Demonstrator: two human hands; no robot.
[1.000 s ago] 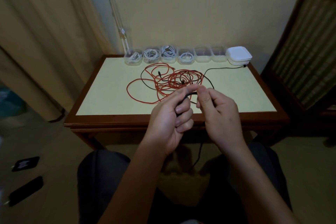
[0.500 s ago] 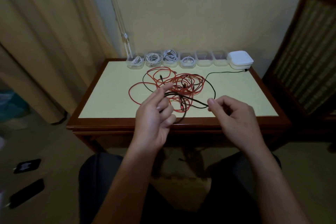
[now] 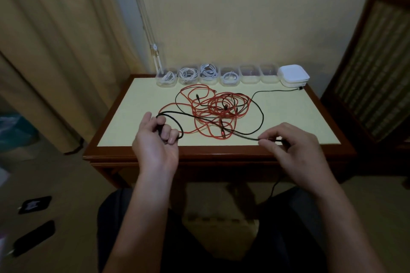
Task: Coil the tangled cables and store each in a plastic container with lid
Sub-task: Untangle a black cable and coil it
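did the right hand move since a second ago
Yes. The right hand has slid rightward along the table's front edge, from near its middle toward the right corner, drawing the black cable away from the left hand.

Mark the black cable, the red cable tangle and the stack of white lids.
black cable (image 3: 263, 116): head view, its far-right bend.
red cable tangle (image 3: 221, 106): head view, dense middle loops.
stack of white lids (image 3: 294, 74): head view, top lid's face.
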